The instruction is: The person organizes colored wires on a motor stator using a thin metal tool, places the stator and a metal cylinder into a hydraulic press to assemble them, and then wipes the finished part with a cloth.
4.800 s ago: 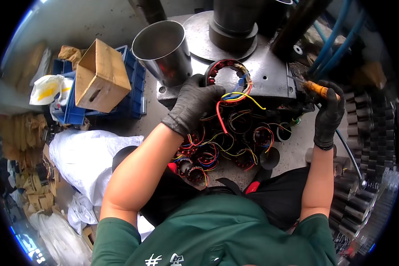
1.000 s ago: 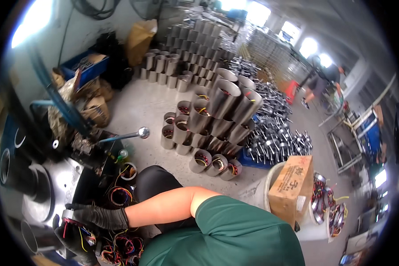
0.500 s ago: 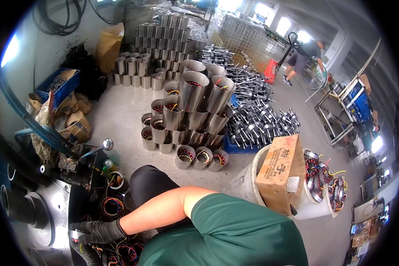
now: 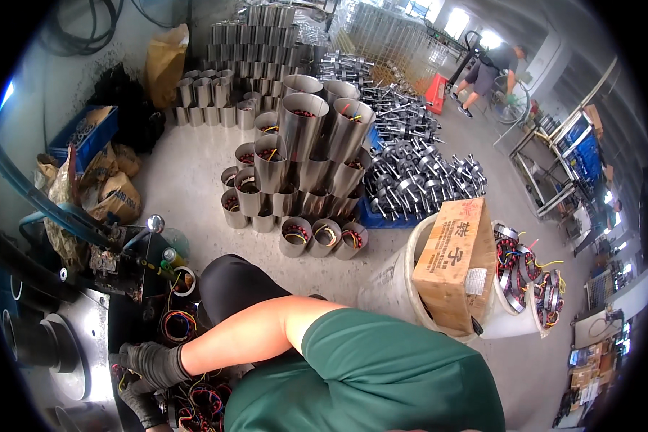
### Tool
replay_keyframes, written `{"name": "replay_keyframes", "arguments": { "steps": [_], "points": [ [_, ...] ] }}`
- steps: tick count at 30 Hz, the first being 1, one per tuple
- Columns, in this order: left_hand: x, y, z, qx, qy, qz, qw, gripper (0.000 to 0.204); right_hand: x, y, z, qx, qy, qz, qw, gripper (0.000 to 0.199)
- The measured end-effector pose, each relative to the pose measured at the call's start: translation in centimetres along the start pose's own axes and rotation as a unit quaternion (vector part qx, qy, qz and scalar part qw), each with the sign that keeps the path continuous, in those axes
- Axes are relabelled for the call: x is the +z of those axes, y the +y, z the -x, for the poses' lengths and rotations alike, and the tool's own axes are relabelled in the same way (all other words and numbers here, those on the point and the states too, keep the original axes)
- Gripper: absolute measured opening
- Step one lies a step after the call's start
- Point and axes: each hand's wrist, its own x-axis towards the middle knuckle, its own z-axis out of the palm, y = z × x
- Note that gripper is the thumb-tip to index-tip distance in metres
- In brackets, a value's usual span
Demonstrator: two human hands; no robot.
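My right hand [image 4: 155, 365], in a dark grey knitted glove, reaches across to the lower left with its fingers curled. My left hand [image 4: 141, 405], gloved alike, is just below it, fingers bent and partly hidden. Between their fingertips, at the edge of the grey metal machine table [image 4: 97, 338], show a few coloured wires [image 4: 118, 371]. What the fingers grip is too small and covered to make out. Beside the hands lie wound stators with red, blue and yellow leads [image 4: 207, 396]. Another stator [image 4: 178, 326] sits a little farther off.
On the machine table stands a round stepped metal fixture [image 4: 63, 345]. A ball-ended lever [image 4: 155, 223] rises beyond it. Stacked metal cylinders [image 4: 304, 129], some holding stators, stand ahead. Rotors with shafts [image 4: 417, 176] are piled behind; a cardboard box [image 4: 450, 259] rests on a white bin [image 4: 389, 288]. Another person [image 4: 489, 72] bends far right.
My right hand has shifted slightly left and up, and a grey metal piece at its fingertips no longer shows. More of my left hand is visible below. The view has tilted a little.
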Motion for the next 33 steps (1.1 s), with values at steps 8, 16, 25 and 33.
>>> {"name": "replay_keyframes", "arguments": {
  "steps": [8,16,25,33],
  "points": [
    [6.4,2.2,3.3,0.065,0.077,-0.088,0.991,0.043,1.3,1.2,0.4,0.052,0.053,-0.069,0.995,0.07],
    [14.0,7.4,10.8,0.181,0.111,-0.164,0.963,0.037,-1.8,-2.5,-0.6,0.158,-0.008,-0.319,0.935,0.033],
    [17.6,8.8,16.0,0.218,0.124,0.124,0.96,0.059,3.5,-2.6,-3.3,-0.162,0.085,-0.113,0.977,0.055],
    [15.8,13.8,21.3,0.195,0.279,0.219,0.914,0.056,0.3,0.2,-12.5,0.008,-0.052,0.054,0.997,0.05]
  ]
}}
